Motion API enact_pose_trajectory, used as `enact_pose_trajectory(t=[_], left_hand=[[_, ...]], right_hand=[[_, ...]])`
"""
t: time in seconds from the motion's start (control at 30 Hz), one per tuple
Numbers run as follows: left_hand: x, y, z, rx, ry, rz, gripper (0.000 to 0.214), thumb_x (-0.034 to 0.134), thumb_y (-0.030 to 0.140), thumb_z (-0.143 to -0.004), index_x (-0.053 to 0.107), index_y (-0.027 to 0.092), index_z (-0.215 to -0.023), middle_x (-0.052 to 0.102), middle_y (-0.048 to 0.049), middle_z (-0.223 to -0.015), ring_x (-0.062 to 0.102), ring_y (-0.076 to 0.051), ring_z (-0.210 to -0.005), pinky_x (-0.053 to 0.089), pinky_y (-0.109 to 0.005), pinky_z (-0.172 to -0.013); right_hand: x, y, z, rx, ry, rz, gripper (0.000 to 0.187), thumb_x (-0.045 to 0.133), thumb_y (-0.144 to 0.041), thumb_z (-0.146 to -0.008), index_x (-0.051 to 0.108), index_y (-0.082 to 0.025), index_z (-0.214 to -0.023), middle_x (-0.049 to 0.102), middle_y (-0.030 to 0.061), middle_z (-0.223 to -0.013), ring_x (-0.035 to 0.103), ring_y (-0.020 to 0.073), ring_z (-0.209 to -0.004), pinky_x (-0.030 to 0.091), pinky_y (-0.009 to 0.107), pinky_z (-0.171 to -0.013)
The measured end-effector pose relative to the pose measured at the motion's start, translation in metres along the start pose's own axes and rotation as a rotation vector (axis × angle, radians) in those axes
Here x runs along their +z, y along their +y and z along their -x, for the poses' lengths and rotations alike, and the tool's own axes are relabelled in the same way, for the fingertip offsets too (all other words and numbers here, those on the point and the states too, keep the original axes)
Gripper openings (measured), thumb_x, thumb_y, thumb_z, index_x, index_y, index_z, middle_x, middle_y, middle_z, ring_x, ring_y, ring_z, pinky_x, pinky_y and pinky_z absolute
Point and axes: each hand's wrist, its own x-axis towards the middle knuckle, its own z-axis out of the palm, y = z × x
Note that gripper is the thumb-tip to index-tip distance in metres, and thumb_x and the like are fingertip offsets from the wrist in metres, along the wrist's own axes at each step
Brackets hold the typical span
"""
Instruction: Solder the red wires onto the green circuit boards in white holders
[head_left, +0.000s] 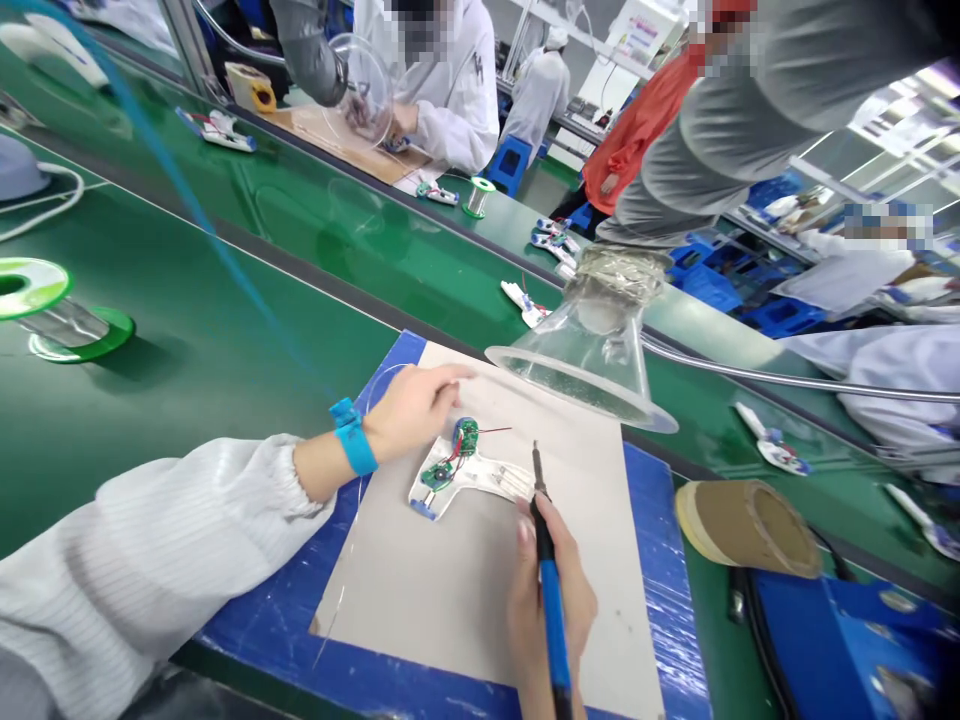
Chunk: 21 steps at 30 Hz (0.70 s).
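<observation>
A white plastic holder (pixel 480 478) lies on a grey mat (pixel 450 590), carrying two small green circuit boards (pixel 465 435) joined by red and black wires. My left hand (pixel 412 405) rests beside it with fingers stretched forward and a thin solder wire running under the palm; whether the fingers pinch it is hidden. A blue wrist strap (pixel 352 437) circles that wrist. My right hand (pixel 547 590) is closed round a blue-handled soldering iron (pixel 551 600), its dark tip close above the holder's right end.
A clear fume funnel (pixel 592 360) on a grey hose hangs just beyond the mat. A tape roll (pixel 750 525) and blue box (pixel 847 640) sit right. Solder spools (pixel 52 310) stand left on the green belt. Other workers sit across the line with more white assemblies (pixel 525 300).
</observation>
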Motion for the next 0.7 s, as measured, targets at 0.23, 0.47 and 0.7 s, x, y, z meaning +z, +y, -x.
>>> enact_pose_trajectory(t=[0.23, 0.47, 0.7], left_hand=[[0.026, 0.021, -0.02, -0.106, -0.342, 0.0, 0.019, 0.067, 0.028, -0.08, 0.078, 0.014, -0.08, 0.076, -0.0078, -0.08, 0.068, -0.021, -0.077, 0.051, -0.028, -0.071], [-0.021, 0.035, -0.023, 0.006, -0.529, 0.092, 0.011, 0.069, 0.019, -0.071, 0.079, 0.015, -0.072, 0.074, -0.0028, -0.062, 0.065, -0.013, -0.057, 0.045, -0.019, -0.053], [-0.023, 0.055, -0.006, 0.004, -0.515, -0.187, 0.016, 0.071, 0.011, -0.066, 0.072, 0.016, -0.051, 0.066, -0.0011, -0.048, 0.058, -0.012, -0.049, 0.04, -0.022, -0.05]], right_hand=[[0.006, 0.0, -0.004, 0.064, -0.114, 0.003, 0.056, 0.036, -0.063, -0.095, 0.066, -0.024, -0.122, 0.069, 0.0046, -0.111, 0.067, 0.0217, -0.101, 0.05, 0.028, -0.079], [0.017, 0.017, 0.001, -0.17, -0.113, 0.072, 0.046, 0.03, -0.036, -0.099, 0.064, -0.02, -0.125, 0.067, 0.009, -0.113, 0.064, 0.0212, -0.106, 0.051, 0.032, -0.089], [0.018, 0.028, 0.0, -0.301, -0.127, 0.083, 0.041, 0.031, -0.027, -0.099, 0.059, -0.022, -0.129, 0.064, 0.0077, -0.122, 0.058, 0.0207, -0.12, 0.052, 0.037, -0.095]])
